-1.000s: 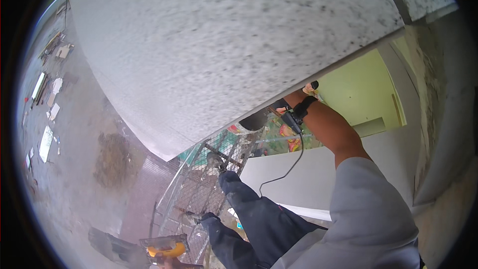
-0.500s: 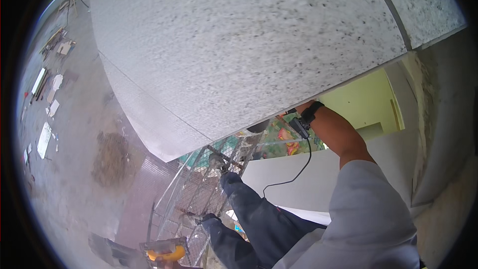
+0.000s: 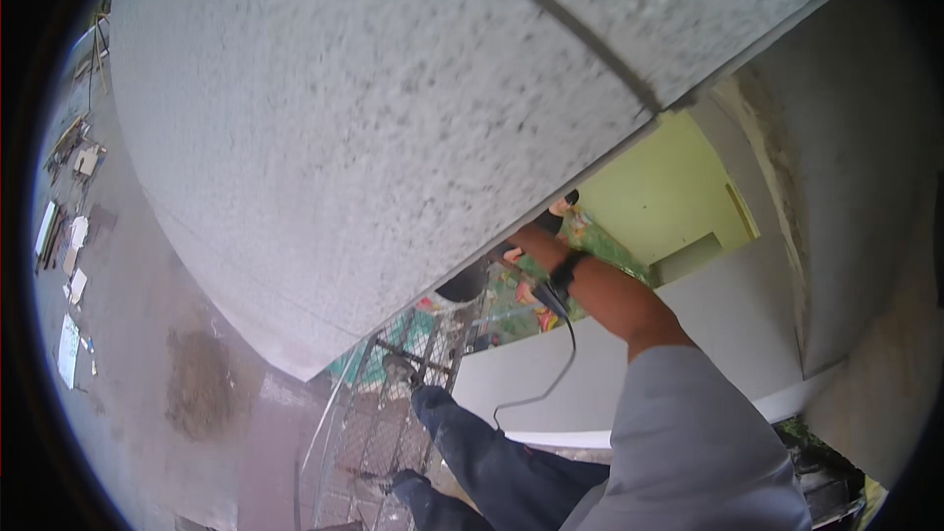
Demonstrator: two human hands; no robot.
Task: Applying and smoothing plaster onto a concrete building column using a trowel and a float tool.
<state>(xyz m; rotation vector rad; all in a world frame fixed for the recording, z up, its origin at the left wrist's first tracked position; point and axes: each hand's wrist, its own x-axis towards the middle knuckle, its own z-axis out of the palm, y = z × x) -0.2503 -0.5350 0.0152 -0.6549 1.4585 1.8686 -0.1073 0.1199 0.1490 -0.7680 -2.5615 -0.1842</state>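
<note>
A large speckled grey-white panel (image 3: 344, 128) fills the upper view, with a dark joint (image 3: 560, 15) crossing it. My right hand (image 3: 529, 239) reaches to the panel's lower edge and passes partly behind it. The fingers are hidden there, so what they touch or hold does not show. Around my right wrist is a black strap (image 3: 567, 269); beside it hangs a small black box (image 3: 552, 299) with a dark cable (image 3: 570, 364) running down to my trousers. My left hand is out of view.
My feet are on a wire-mesh scaffold platform (image 3: 388, 433), high above grey ground (image 3: 128, 433). Board scraps (image 3: 69, 349) lie far left. Past the edge are a pale wall (image 3: 551, 388), a yellow-green recess (image 3: 678, 192), and dark rounded shapes, partly hidden.
The view has swung, so the panel and my right arm sit further left. The yellow tool at the lower left has gone out of view. My right hand stays at the panel's edge.
</note>
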